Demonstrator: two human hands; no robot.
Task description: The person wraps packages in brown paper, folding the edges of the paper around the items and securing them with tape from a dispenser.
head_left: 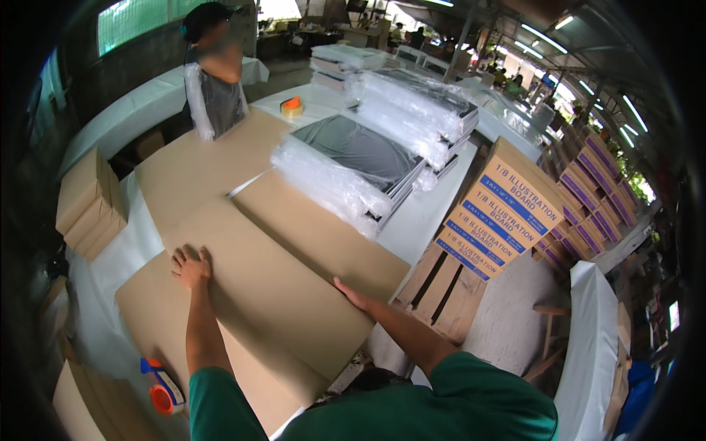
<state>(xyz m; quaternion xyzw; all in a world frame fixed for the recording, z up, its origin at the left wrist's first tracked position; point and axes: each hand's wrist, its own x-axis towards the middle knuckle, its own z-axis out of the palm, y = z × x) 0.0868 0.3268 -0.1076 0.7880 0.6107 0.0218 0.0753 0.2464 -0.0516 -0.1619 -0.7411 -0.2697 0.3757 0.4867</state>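
A large brown cardboard sheet [257, 272], creased into panels and flaps, is spread across the table in front of me. My left hand [191, 266] lies on its left part with the fingers spread. Nearer the right side, my right hand [351, 292] rests against the raised edge of a long panel, thumb up and fingers stretched along the board; its fingertips are partly hidden. Neither hand grips anything else. By my left forearm sits a tape dispenser [163, 388] with an orange core and blue handle.
Plastic-wrapped dark flat panels [353, 158] are stacked beyond the cardboard. Printed cartons [500, 209] stand on a wooden pallet [445, 290] to the right. Folded cardboard [92, 206] lies at left. Another tape dispenser [292, 107] is near a co-worker [213, 81] across the table.
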